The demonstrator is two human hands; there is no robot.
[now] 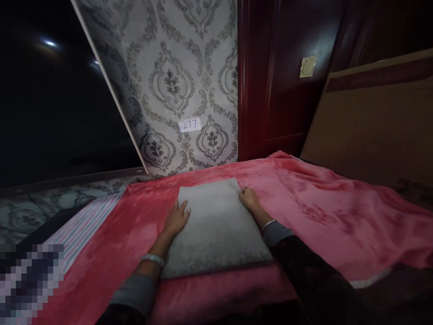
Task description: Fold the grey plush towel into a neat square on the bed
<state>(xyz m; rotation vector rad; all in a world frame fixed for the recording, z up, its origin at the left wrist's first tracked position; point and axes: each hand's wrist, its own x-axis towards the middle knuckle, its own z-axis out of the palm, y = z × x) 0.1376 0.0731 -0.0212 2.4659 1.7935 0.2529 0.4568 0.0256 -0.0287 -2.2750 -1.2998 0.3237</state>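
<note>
A grey cushion (216, 228) lies flat on a red-pink fleece blanket (338, 221), squared roughly to the view and tilted a little at its far end. It is held between two hands. The left hand (176, 219) is laid open on the cushion's left edge, with the fingers spread and unclenched, and no grip is shown. The right hand (249, 198) is pressed against the far right edge, with the fingers close together; whether a grasp is taken there cannot be told. A silver bangle (153, 259) is worn on the left wrist and another bangle (269, 225) on the right, and grey cuffs (135, 293) are seen below them.

The blanket is rumpled towards the right and covers the bed surface. A striped sheet (84, 230) is exposed beyond its left edge, and a pixelated patch (30, 284) hides the lower left corner. Ahead, a leaning damask-patterned panel (189, 76) stands behind the blanket, with a paper label (190, 125) reading 277 fixed to it. To its right, a dark red wooden door (267, 81) is seen, bearing a small brass plate (307, 67). A large cardboard sheet (375, 122) leans at the far right. Darkness fills the left side, where two lights (49, 43) are glimpsed.
</note>
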